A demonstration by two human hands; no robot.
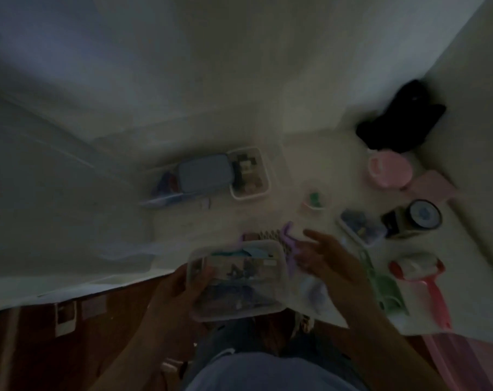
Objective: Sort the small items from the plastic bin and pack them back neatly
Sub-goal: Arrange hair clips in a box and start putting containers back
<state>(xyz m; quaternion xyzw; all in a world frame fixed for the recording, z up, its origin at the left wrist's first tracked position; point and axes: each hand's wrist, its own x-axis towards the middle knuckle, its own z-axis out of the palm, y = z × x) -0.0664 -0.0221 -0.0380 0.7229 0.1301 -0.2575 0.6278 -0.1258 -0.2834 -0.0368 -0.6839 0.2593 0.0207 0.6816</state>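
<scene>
Low in the middle of the frame, the left hand (183, 283) grips the clear plastic bin (237, 280) by its left end, holding it over the white surface (239, 218). Just right of it, the right hand (324, 258) hovers with fingers (310, 235) loose and spread, holding nothing. Best keep the bin level and lift out one small item at a time; the blur hides its contents.

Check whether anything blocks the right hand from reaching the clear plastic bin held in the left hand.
Nothing visible does. The right hand, fingers spread, hovers just beside the clear plastic bin, which the left hand grips at its other end.
</scene>
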